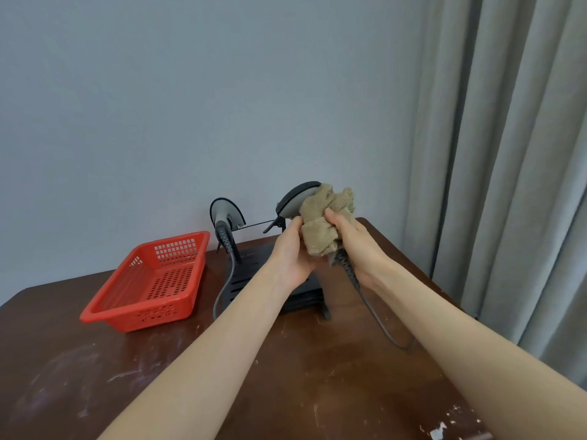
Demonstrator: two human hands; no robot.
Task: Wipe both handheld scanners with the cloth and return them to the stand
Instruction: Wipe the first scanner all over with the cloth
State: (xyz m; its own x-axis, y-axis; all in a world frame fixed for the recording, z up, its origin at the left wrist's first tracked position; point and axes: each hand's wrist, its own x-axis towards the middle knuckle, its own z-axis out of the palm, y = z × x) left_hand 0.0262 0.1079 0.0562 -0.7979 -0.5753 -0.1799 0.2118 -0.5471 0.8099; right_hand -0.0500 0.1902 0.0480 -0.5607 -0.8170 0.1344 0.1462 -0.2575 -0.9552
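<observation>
A grey handheld scanner (294, 199) is lifted above the black stand (306, 296), head up and pointing left. A crumpled tan cloth (320, 227) covers its right side and its handle. My left hand (290, 254) grips the scanner from the left, thumb against the cloth. My right hand (351, 246) is closed on the cloth from the right. The scanner's coiled cable (349, 271) drops below my right palm onto the table. A second grey scanner (225, 214) sits upright at the stand's left end, its cable hanging down.
A red perforated basket (149, 281) with nothing in it sits left of the stand on the scuffed brown table (286, 376). A grey wall is behind the table. Grey curtains (508, 154) hang at the right, past the table's edge.
</observation>
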